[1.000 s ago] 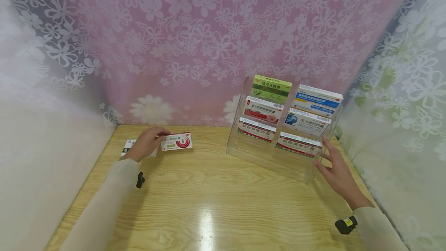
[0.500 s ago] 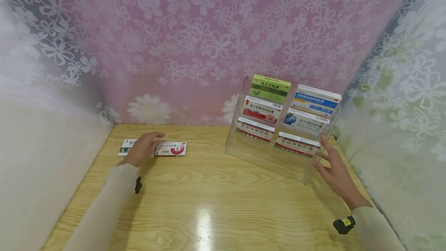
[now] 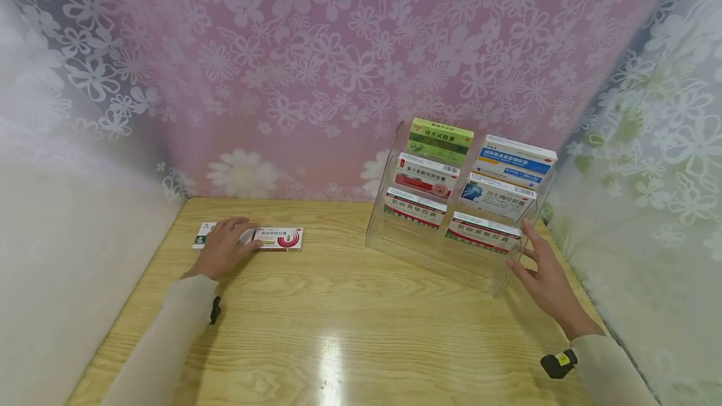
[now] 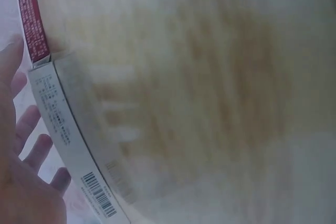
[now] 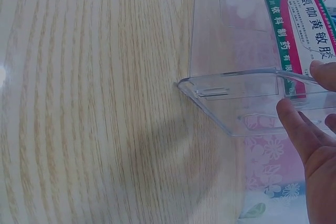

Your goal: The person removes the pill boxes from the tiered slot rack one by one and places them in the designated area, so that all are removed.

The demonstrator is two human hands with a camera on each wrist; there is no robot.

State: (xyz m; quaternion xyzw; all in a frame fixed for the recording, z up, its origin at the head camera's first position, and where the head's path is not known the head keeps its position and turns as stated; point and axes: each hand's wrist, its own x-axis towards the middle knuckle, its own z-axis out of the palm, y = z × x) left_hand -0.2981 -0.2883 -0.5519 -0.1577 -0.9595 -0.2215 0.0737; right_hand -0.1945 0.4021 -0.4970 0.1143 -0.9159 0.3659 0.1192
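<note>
In the head view my left hand (image 3: 222,246) lies over a white medicine box with a green patch (image 3: 200,240), hiding most of it. My thumb reaches the near end of a second medicine box, white with a red ring design (image 3: 282,239). Both boxes lie flat, end to end. The left wrist view shows the fingers spread behind the barcoded side of the covered box (image 4: 68,140). At the right, my right hand (image 3: 547,284) touches the side of a clear display rack (image 3: 423,259), fingers extended, with the fingertips at its side panel.
Several medicine boxes stand in the rack's tiers, among them a green box (image 3: 440,143), a blue-and-white box (image 3: 514,165) and a red-and-white box (image 3: 427,179). Flowered cloth (image 3: 304,80) hangs around the back and sides of the wooden table (image 3: 366,324).
The red-ring box came down from my left hand onto the table beside the other box. My left hand has shifted left and lower over that box. The right hand stays at the rack.
</note>
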